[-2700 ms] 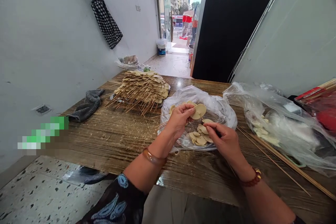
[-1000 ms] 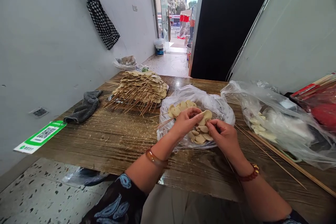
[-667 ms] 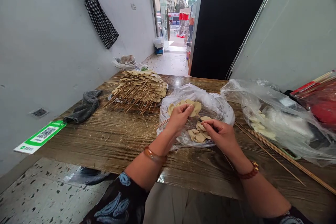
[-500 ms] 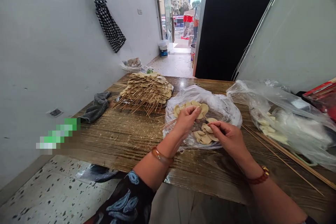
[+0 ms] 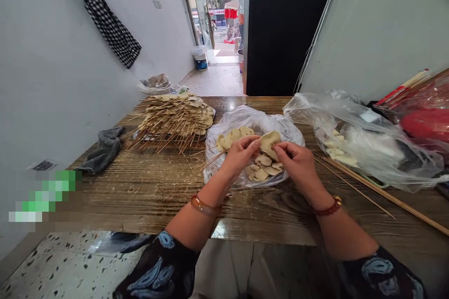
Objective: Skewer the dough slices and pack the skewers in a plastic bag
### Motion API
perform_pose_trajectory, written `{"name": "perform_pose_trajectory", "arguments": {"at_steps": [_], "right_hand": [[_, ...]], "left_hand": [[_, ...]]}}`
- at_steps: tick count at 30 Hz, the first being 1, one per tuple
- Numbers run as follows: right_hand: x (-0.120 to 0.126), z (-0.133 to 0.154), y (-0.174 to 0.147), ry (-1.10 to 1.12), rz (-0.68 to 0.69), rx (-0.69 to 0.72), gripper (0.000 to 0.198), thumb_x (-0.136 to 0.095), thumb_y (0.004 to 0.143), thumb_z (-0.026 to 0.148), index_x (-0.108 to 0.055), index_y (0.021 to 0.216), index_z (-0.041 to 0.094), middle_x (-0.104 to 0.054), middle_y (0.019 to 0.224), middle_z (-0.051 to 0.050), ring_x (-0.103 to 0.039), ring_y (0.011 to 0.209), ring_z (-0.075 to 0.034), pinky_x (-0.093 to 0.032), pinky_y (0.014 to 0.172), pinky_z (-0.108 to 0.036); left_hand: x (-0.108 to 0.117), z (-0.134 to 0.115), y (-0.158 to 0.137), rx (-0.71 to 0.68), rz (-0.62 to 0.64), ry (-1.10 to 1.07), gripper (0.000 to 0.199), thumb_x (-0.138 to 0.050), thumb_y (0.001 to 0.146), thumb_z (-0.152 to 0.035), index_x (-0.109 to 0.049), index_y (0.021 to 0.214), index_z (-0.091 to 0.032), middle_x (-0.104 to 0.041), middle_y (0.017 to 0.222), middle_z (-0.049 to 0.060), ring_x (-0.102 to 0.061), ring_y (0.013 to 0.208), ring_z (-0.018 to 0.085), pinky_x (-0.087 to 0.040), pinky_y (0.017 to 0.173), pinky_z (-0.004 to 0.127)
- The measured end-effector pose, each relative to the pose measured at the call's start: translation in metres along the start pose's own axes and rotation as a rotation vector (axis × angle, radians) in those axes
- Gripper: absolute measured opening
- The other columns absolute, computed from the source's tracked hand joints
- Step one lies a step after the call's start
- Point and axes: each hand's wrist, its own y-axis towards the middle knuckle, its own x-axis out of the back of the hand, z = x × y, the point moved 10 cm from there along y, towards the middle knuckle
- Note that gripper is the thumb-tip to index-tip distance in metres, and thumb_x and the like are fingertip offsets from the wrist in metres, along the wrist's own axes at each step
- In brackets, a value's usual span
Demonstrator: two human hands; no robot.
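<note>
My left hand (image 5: 243, 152) pinches a pale, round, flat slice (image 5: 270, 138) of food between thumb and fingers. My right hand (image 5: 296, 161) is closed at the slice's lower right edge, its fingertips on what looks like the end of a thin wooden skewer, mostly hidden. Both hands are above an open clear plastic bag (image 5: 293, 136) lying on the table. More loose slices (image 5: 261, 174) rest on the bag below my hands. Skewered slices (image 5: 234, 136) lie beside my left hand, with bare skewer ends (image 5: 212, 161) jutting out leftward.
A high pile of skewered slices (image 5: 178, 114) stands on a tray at the back left of the wooden table (image 5: 150, 196). A grey cloth (image 5: 105, 149) lies at the left edge. To the right are loose skewers (image 5: 372, 184) and another plastic bag (image 5: 379, 142) holding pale pieces.
My right hand has come closer to my left, from the skewer below the slice up to the slice's edge. The slice is tilted more upright. The whole view has shifted.
</note>
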Motion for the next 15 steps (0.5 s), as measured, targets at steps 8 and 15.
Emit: {"name": "perform_pose_trajectory", "arguments": {"at_steps": [8, 15], "right_hand": [[0.031, -0.022, 0.009, 0.183, -0.202, -0.095, 0.029, -0.058, 0.083, 0.043, -0.069, 0.082, 0.016, -0.054, 0.055, 0.003, -0.042, 0.046, -0.009, -0.033, 0.045, -0.022], [0.024, -0.021, 0.010, 0.208, -0.180, -0.094, 0.030, -0.060, 0.081, 0.045, -0.068, 0.078, 0.016, -0.054, 0.054, 0.004, -0.046, 0.047, -0.010, -0.036, 0.048, -0.023]], "left_hand": [[-0.017, -0.010, 0.000, -0.300, 0.098, 0.851, 0.022, -0.055, 0.082, -0.017, -0.069, 0.100, -0.017, -0.068, 0.098, 0.008, -0.061, 0.089, 0.019, -0.047, 0.084, 0.033], [-0.049, 0.001, -0.007, -0.484, 0.311, 0.960, 0.033, -0.044, 0.090, -0.014, -0.061, 0.118, -0.016, -0.062, 0.125, 0.012, -0.055, 0.116, 0.023, -0.042, 0.101, 0.040]]}}
